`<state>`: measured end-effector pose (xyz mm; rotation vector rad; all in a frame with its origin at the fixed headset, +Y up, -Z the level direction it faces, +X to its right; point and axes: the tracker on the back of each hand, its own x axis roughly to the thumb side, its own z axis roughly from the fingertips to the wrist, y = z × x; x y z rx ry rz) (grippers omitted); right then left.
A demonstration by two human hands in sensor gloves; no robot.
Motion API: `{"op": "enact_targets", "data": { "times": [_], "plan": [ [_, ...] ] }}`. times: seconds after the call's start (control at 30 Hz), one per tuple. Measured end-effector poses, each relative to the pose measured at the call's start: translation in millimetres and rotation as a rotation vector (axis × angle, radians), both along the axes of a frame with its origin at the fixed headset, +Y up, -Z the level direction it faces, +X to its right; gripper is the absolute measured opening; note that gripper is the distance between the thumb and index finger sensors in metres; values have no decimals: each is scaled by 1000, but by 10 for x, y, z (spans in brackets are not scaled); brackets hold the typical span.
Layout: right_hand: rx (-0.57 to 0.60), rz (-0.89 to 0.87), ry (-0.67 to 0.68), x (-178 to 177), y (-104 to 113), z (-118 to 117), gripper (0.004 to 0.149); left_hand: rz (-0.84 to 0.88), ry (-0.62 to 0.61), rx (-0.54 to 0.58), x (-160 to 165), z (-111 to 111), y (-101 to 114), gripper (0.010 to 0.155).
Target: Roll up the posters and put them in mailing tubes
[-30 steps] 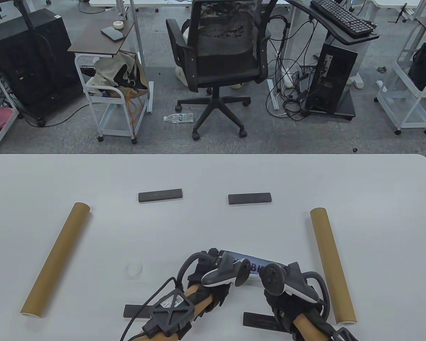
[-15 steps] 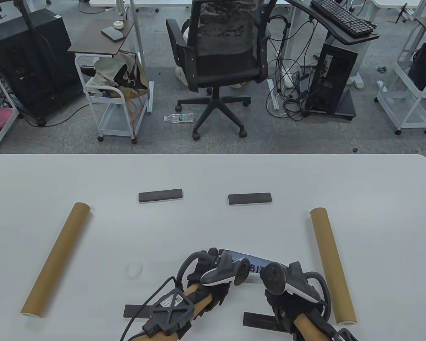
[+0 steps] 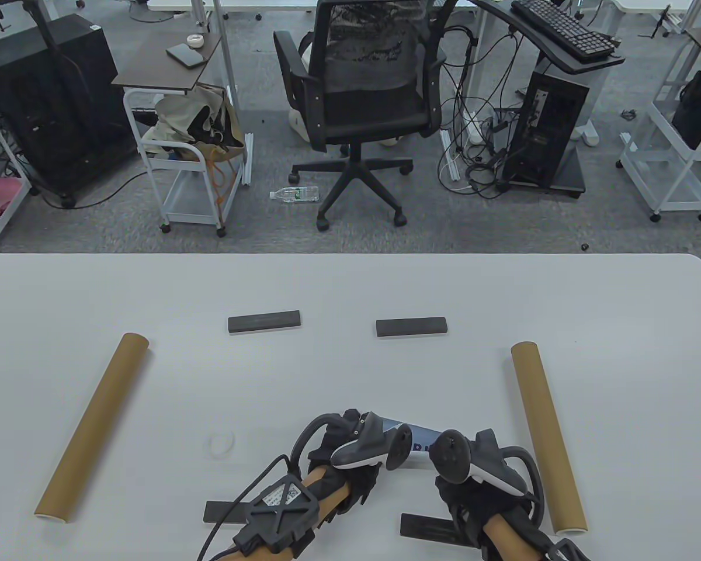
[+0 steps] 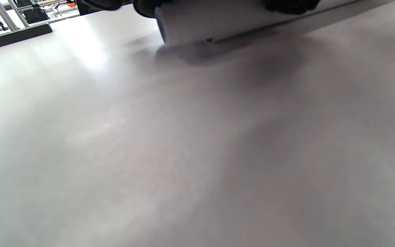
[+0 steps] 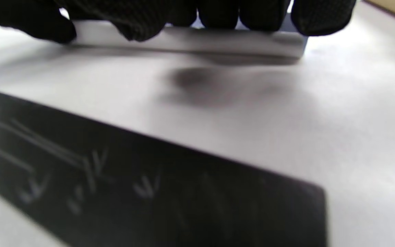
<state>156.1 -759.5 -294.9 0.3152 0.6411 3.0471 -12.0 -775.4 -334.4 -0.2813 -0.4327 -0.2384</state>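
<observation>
A partly rolled white poster with blue print (image 3: 420, 437) lies near the table's front edge, between my hands. My left hand (image 3: 346, 431) grips its left end; the left wrist view shows gloved fingertips (image 4: 149, 6) over the white roll (image 4: 218, 20). My right hand (image 3: 451, 467) holds its right part; in the right wrist view the fingers (image 5: 218, 13) curl over the roll (image 5: 190, 40). One brown mailing tube (image 3: 92, 426) lies at the left, another (image 3: 546, 435) just right of my right hand. Most of the poster is hidden under the trackers.
Two black bars lie further back (image 3: 264, 321) (image 3: 411, 326). Two more lie at the front, one by the left wrist (image 3: 219, 512) and one under the right wrist (image 3: 429, 527) (image 5: 142, 185). A small clear ring (image 3: 219, 444) sits left of my hands.
The visible strip of poster between my hands has got shorter and its lettering has turned. Both hands have stayed almost in place. The tubes and bars have not moved.
</observation>
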Motion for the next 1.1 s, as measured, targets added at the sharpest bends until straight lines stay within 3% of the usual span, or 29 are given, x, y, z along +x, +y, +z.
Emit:
{"op": "enact_targets", "data": {
  "times": [0.13, 0.3, 0.43, 0.57, 0.7, 0.8, 0.9, 1.03, 1.1],
  "plan": [
    [-7, 19, -15, -8, -77, -42, 62, 18, 20, -11, -14, -22, -26, 58],
    [11, 9, -1, -4, -64, -33, 65, 5, 6, 26, -26, -30, -38, 48],
    [34, -20, 10, 1, -6, -8, 58, 4, -4, 2, -20, -19, -6, 46],
    [-6, 24, -11, -2, -87, -46, 62, 15, 21, 1, -39, -47, -32, 58],
    [-24, 32, -14, -1, -74, -46, 64, 14, 18, 26, -57, -55, -50, 50],
    [64, -22, 2, 14, 7, 2, 62, -6, 2, 8, -42, -34, -14, 47],
    [17, -1, 7, 9, -12, -2, 58, -2, -1, 2, -30, -25, -5, 47],
    [-2, 27, -18, 3, -91, -54, 63, -1, 26, 0, -63, -55, -37, 58],
    [-21, 33, -24, 8, -114, -70, 64, 8, 35, -2, -84, -66, -55, 52]
  ]
}}
